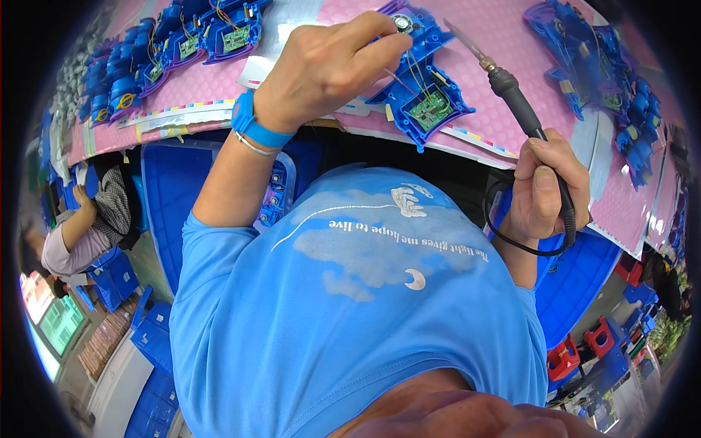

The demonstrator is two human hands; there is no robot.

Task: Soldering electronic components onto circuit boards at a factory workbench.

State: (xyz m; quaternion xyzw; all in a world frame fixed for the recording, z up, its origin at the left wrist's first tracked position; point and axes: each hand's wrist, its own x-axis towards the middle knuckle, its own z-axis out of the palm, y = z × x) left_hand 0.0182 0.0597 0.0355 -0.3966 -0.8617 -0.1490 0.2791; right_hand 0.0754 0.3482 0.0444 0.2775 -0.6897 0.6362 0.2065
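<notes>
A blue plastic housing lies opened out on the bench in front of me, with a green circuit board in its near part and a round metal-rimmed speaker in its far part. Thin wires run between the two. My left hand is over the left side of this housing, its fingers pinched close to the speaker and wires; what lies between the fingertips is hidden. Wrapped in my right hand is a soldering iron, its tip pointing up and left, above the housing's right side and apart from it.
More blue housings with boards line the bench's left, and others stand at the right. Pink sheeting covers the bench. Blue bins flank me below its edge. Another person sits at far left. The iron's black cable loops below my right hand.
</notes>
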